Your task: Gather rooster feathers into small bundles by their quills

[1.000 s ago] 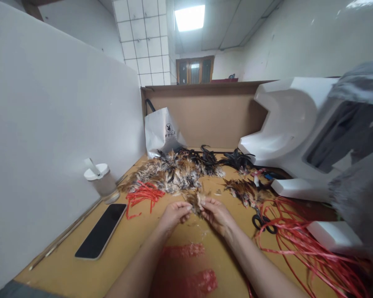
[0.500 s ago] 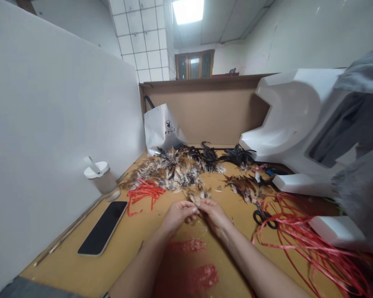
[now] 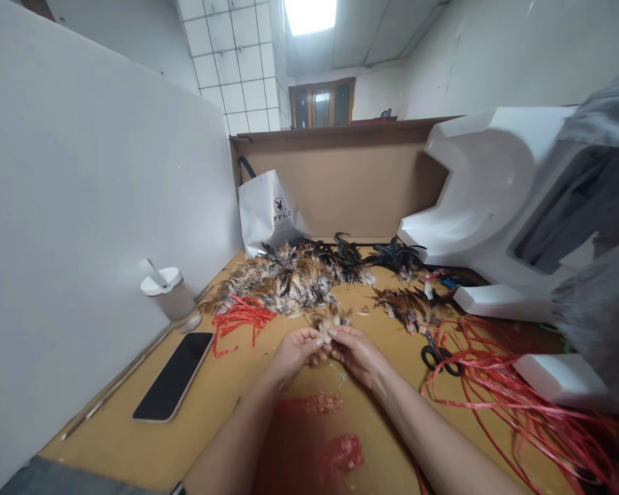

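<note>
Between my two hands is a small bunch of brown and pale feathers (image 3: 330, 317), tips pointing away from me. My left hand (image 3: 299, 350) pinches its base from the left, fingers closed. From the right, my right hand (image 3: 355, 352) grips the same base with thumb and fingers closed. Just beyond lies a large pile of brown, white and black feathers (image 3: 288, 278). Bundles of brown feathers (image 3: 409, 306) rest to the right, with black feathers (image 3: 398, 258) behind them. Fingers hide the lower ends of the held bunch.
Cut red ribbon strips (image 3: 242, 316), a phone (image 3: 174, 377) and a lidded cup (image 3: 171, 295) are on the left. Scissors (image 3: 440, 359) and a tangle of red ribbon (image 3: 520, 412) lie right, beside white foam (image 3: 487, 185). A silver bag (image 3: 262, 210) stands at the back.
My hands have shifted their fingers slightly around the feather bunch, and the right hand's grip is a little more spread. The view has tilted slightly. Other things stay in place.
</note>
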{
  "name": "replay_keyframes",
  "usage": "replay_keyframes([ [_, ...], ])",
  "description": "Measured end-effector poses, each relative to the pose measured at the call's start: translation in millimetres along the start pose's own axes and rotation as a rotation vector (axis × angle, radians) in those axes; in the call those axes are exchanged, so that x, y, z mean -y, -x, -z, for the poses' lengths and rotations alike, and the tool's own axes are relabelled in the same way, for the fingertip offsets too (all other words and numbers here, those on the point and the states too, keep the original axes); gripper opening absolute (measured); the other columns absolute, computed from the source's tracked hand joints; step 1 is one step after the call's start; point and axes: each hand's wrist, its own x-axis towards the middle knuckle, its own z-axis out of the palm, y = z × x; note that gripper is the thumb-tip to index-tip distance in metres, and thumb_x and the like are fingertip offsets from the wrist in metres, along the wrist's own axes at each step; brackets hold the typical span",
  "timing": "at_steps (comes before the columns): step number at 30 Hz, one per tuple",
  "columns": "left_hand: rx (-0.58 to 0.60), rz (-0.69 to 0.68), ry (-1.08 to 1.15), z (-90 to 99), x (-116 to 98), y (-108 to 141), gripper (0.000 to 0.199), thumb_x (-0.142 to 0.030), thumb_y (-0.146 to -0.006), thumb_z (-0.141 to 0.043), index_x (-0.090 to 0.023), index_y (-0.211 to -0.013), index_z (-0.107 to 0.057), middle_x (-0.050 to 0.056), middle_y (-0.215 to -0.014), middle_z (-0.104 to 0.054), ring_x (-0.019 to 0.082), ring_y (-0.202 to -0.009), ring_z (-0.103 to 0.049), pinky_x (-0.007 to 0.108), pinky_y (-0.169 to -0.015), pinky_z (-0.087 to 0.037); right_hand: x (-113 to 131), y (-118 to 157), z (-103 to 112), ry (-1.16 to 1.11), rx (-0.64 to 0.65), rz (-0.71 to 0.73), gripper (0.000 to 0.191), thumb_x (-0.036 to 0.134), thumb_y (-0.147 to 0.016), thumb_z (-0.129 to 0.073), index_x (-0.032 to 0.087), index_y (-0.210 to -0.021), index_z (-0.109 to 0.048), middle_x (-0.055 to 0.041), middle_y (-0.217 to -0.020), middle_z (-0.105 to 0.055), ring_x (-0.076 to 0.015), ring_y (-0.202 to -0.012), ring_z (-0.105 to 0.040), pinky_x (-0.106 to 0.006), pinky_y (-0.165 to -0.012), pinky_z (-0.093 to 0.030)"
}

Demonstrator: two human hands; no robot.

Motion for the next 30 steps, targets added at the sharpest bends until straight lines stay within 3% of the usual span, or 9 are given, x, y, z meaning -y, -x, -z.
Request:
replay_keyframes([
  [9, 0.021, -0.008, -0.013, 0.8, 3, -1, 0.025, -0.036, -0.067, -0.060, -0.013, -0.075, -0.054, 0.004, -0.067, -0.061, 0.006, -0.048, -0.050, 0.018, -0.047, -0.035, 3, 2, -7, -0.051, -0.024, 0.097, 0.020, 0.019, -0.056, -0.070, 0.016, -0.070, -0.056, 0.0021, -0.056, -0.059, -0.0098, -0.049, -0.054, -0.022, -0.052, -0.040],
  [16, -0.033, 0.014, 0.110, -3.5, 8, -3, 0.028, -0.037, -0.065, -0.062, -0.012, -0.075, -0.053, 0.007, -0.074, -0.063, 0.008, -0.053, -0.054, 0.019, -0.049, -0.037, -4, -3, -8, -0.065, -0.080, 0.211, 0.025, 0.017, -0.054, -0.070, 0.015, -0.072, -0.053, 0.0040, -0.055, -0.056, -0.0073, -0.046, -0.050, -0.019, -0.048, -0.036],
  [24, -0.068, 0.060, 0.109, -5.2, 9, -4, 0.030, -0.037, -0.062, -0.064, -0.011, -0.076, -0.056, 0.007, -0.073, -0.063, 0.009, -0.054, -0.056, 0.020, -0.050, -0.038, -7, -2, -11, 0.168, -0.220, 0.341, 0.023, 0.017, -0.056, -0.066, 0.016, -0.077, -0.055, 0.0038, -0.062, -0.053, -0.0072, -0.054, -0.048, -0.018, -0.052, -0.037],
  [30, -0.109, 0.098, 0.108, -2.5, 10, -5, 0.031, -0.034, -0.058, -0.068, -0.010, -0.074, -0.057, 0.006, -0.068, -0.063, 0.009, -0.050, -0.055, 0.020, -0.049, -0.039, -6, -2, -13, 0.258, -0.239, 0.379, 0.023, 0.017, -0.057, -0.063, 0.016, -0.078, -0.054, 0.0029, -0.065, -0.053, -0.0090, -0.058, -0.049, -0.020, -0.055, -0.038],
])
